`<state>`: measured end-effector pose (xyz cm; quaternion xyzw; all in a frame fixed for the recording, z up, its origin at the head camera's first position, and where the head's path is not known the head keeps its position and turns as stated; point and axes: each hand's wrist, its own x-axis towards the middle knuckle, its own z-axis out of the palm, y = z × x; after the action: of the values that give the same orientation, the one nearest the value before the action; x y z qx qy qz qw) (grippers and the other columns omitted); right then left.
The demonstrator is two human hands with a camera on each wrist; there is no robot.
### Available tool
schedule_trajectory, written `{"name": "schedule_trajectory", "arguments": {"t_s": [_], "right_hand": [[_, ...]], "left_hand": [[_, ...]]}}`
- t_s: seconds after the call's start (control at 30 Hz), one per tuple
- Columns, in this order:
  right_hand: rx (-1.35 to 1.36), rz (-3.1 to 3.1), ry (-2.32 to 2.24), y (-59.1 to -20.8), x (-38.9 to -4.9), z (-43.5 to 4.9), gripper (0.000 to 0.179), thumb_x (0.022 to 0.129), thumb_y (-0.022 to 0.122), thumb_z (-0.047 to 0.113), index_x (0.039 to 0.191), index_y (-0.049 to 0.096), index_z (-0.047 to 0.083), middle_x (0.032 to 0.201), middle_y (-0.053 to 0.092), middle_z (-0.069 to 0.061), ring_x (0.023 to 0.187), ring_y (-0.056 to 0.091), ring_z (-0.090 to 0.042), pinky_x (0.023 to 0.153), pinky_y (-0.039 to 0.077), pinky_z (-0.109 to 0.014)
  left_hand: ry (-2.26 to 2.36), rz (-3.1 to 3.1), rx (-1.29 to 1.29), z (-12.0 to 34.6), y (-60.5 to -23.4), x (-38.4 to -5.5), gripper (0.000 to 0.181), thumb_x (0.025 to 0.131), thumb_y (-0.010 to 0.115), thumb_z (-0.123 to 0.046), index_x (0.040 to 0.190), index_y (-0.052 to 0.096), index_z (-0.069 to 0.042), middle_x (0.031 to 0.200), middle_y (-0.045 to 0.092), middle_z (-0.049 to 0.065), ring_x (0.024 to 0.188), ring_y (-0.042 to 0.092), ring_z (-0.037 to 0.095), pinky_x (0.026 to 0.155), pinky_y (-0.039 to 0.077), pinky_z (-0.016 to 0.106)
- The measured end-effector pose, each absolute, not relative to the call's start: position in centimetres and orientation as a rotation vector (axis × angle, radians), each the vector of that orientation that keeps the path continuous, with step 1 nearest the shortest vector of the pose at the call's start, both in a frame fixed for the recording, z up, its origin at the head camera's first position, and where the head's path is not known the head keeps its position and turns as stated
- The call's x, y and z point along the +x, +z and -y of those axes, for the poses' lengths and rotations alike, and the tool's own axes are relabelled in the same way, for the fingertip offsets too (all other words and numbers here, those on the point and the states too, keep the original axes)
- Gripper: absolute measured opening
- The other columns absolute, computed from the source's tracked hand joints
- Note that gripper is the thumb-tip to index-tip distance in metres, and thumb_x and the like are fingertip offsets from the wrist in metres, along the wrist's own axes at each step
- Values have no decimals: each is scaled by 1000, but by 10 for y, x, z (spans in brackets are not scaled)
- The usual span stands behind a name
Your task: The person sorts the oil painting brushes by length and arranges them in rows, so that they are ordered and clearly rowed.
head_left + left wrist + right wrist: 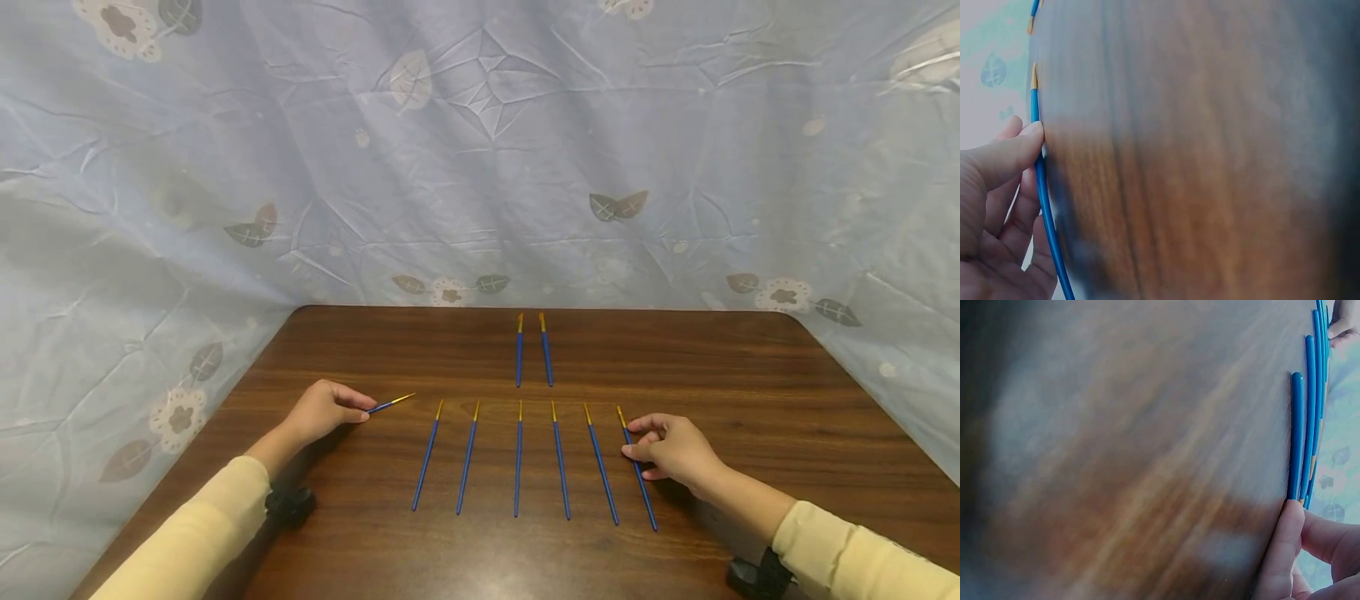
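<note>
My left hand (322,410) pinches a thin blue paintbrush (390,403) between thumb and fingers, at the left of the table. That brush's yellow tip points right and away; in the left wrist view its blue handle (1049,219) runs down past the palm. Across the table, my right hand (675,450) has its thumb and fingers curled on the rightmost paintbrush (643,487) of a row. The fingertips grip it below its yellow end. Several more paintbrushes (518,471) lie side by side to the left of it, yellow ends facing away.
Two further paintbrushes (519,358) lie near the back edge of the brown wooden table (675,350). A pale curtain (480,167) with leaf and flower prints hangs behind and along the sides. Dark straps with devices (288,504) sit at both wrists.
</note>
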<state>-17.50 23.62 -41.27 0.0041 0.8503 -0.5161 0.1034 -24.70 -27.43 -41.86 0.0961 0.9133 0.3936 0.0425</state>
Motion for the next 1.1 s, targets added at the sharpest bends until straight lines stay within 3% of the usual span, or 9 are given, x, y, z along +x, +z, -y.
{"name": "schedule_trajectory", "arguments": {"t_s": [0.13,0.4,0.53,0.93,1.1], "right_hand": [[7,-2502,-1525,-413,-175,-235,44,86,74,6,121,54,-12,82,58,-9,70,59,-21,60,59,-30],[26,-2485,-1539,-412,-176,-233,43,86,73,5,121,54,-12,83,57,-10,70,59,-20,60,59,-31],[29,-2478,-1545,-412,-175,-233,44,86,73,5,121,54,-12,83,57,-10,71,60,-20,60,59,-31],[2,-2483,-1541,-411,-174,-236,43,87,72,5,121,53,-13,83,58,-10,72,60,-21,61,59,-31],[4,-2476,-1543,-410,-174,-236,43,87,72,5,121,53,-13,84,58,-10,73,61,-21,62,59,-31]], "left_hand": [[1158,-2831,291,275,-418,-247,13,82,78,-9,95,77,-8,95,73,5,101,64,29,91,48,51],[1255,-2752,370,276,-413,-242,19,85,73,-2,103,72,2,90,71,7,83,65,19,71,56,31],[1317,-2694,371,275,-410,-236,21,87,70,-1,108,70,4,92,70,10,80,64,21,64,57,31],[1503,-2500,350,262,-402,-226,28,92,63,3,118,63,10,107,66,22,85,63,25,65,59,36],[1544,-2476,332,258,-401,-224,30,93,61,1,121,60,11,101,66,20,84,62,23,69,58,33]]}}
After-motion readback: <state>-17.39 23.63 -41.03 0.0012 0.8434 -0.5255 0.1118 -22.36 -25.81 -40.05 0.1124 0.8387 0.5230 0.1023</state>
